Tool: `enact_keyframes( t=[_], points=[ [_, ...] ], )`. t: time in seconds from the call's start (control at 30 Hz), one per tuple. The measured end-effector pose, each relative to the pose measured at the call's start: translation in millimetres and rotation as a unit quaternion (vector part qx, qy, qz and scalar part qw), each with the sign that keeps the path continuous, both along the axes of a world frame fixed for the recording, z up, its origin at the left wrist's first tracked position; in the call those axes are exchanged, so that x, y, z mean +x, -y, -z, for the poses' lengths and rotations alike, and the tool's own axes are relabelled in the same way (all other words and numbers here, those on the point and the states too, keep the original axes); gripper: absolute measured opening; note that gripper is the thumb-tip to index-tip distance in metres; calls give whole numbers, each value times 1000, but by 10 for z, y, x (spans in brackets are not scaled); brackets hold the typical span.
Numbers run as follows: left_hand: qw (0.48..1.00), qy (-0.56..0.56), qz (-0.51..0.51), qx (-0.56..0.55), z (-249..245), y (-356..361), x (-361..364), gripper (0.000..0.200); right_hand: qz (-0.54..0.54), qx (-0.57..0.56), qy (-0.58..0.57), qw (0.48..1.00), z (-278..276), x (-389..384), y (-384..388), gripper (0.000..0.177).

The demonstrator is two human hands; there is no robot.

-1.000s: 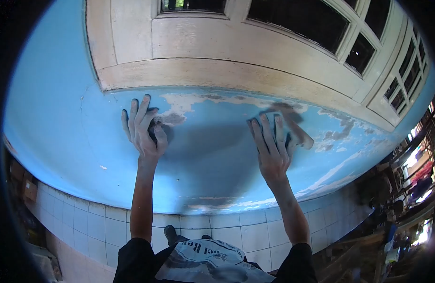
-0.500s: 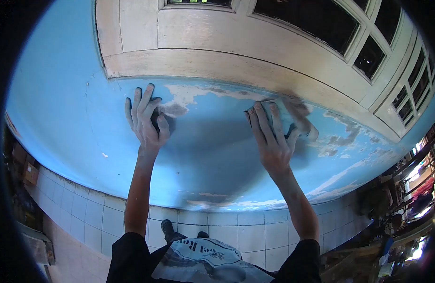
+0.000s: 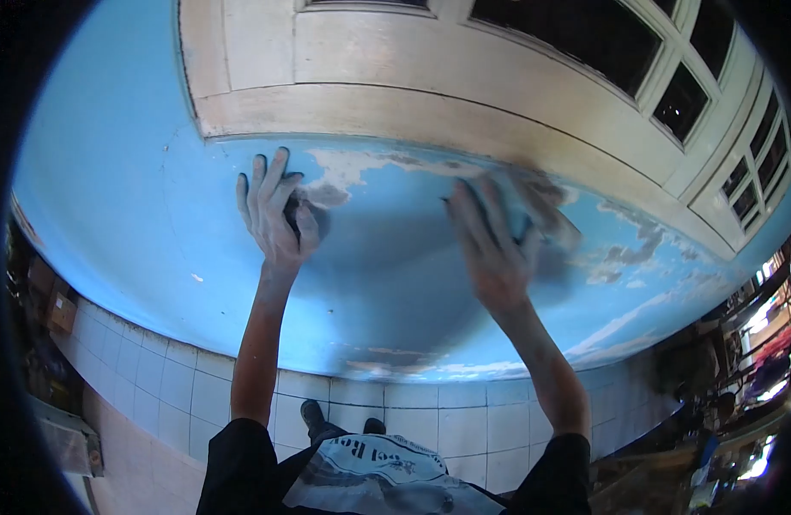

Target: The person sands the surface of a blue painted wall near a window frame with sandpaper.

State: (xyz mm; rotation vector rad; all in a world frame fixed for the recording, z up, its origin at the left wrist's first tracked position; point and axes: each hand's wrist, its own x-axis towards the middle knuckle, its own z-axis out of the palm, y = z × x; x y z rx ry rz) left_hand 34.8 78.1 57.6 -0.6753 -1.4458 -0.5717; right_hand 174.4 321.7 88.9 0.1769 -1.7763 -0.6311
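My left hand (image 3: 277, 215) rests on the light blue wall (image 3: 361, 292), fingers spread and coated in pale dust. A bare whitish patch (image 3: 331, 184) of worn paint lies just right of its fingertips. Farther right, my right hand (image 3: 498, 236) presses what looks like a bent sheet of sandpaper (image 3: 548, 210) to the wall below the wooden frame. Motion smears this hand and the sheet, and the sheet's underside is hidden.
Cream wooden window panels (image 3: 370, 60) with dark panes stand above the wall. More chipped paint (image 3: 636, 245) spreads to the right. Below are white floor tiles (image 3: 413, 421) and my shoes (image 3: 311, 416). A cardboard box (image 3: 61, 313) lies at the left, clutter at the right.
My right hand and the sheet have shifted slightly left along the wall and look more blurred. My left hand stays in place on the wall; the whole view has shifted a little.
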Motion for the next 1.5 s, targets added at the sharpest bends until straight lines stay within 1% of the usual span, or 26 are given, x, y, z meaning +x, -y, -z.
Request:
enact_keyframes(
  t=[0.07,0.13,0.17,0.27,0.33,0.37,0.43,0.47,0.53,0.6,0.67,0.8,0.83,0.87,0.9,0.93,1.0,1.03,1.07,1.13,1.27,1.33,1.4,1.43,1.47,1.5],
  points=[
    [1000,-1,8,0,1,-6,-5,30,-24,13,77,997,-99,-119,204,33],
    [1000,-8,10,4,-3,0,-23,30,-23,31,76,996,-70,-111,139,34],
    [1000,-8,11,2,-1,6,-22,30,-24,5,90,996,-59,-44,68,34],
    [1000,-6,17,-3,19,32,-32,31,-20,-93,88,992,193,224,-430,37],
    [1000,-7,20,-3,25,22,-48,31,10,-189,79,979,375,480,-819,46],
    [1000,-9,18,-3,24,15,-51,31,15,-188,75,979,430,500,-952,46],
    [1000,-6,23,-8,39,32,-35,31,-29,-292,-27,955,586,582,-1105,57],
    [1000,-2,15,-10,35,41,-29,31,-22,-293,-29,955,642,582,-1069,57],
    [1000,-3,16,-11,22,33,-36,30,-159,-431,-78,885,737,467,-872,59],
    [1000,5,15,-8,21,36,-30,30,-188,-419,-5,888,838,460,-612,60],
    [999,0,31,-7,19,30,-28,29,-142,-358,119,915,930,482,-406,60],
    [1000,1,29,-11,8,17,-28,29,-112,-321,119,933,935,509,-599,59],
    [1000,-3,24,-2,6,0,-37,29,-144,-465,-22,873,934,457,-662,58],
    [1000,-5,19,5,12,-5,-39,28,-171,-588,-161,774,974,427,-711,57],
    [1000,-6,27,3,9,-1,-41,28,-202,-656,-136,714,1077,417,-766,55],
    [1000,-2,21,2,4,2,-37,28,-196,-657,-142,714,1102,413,-715,55],
    [1000,5,28,1,26,13,-28,27,-197,-496,-64,843,1138,373,-527,55],
    [1000,8,30,1,31,18,-40,28,-172,-497,-5,851,1036,443,-355,55],
    [1000,11,29,2,32,20,-43,29,-169,-456,35,873,1050,457,-351,54],
    [999,16,41,3,32,37,-34,29,-74,-398,72,912,1073,556,-395,59],
    [999,15,42,9,68,36,-65,29,-58,-445,1,893,1092,648,-503,58],
    [999,12,42,11,50,-3,-39,29,61,-347,-4,936,1013,665,-604,59],
    [996,30,78,22,55,-73,71,30,53,-320,10,946,907,645,-660,55],
    [997,32,69,24,66,-126,162,30,45,-293,24,955,876,622,-691,51],
    [994,54,99,-8,76,-201,281,31,36,-293,31,955,879,618,-765,51],
    [988,75,128,-39,84,-274,381,31,39,-232,39,971,879,632,-882,48]
  ],
)
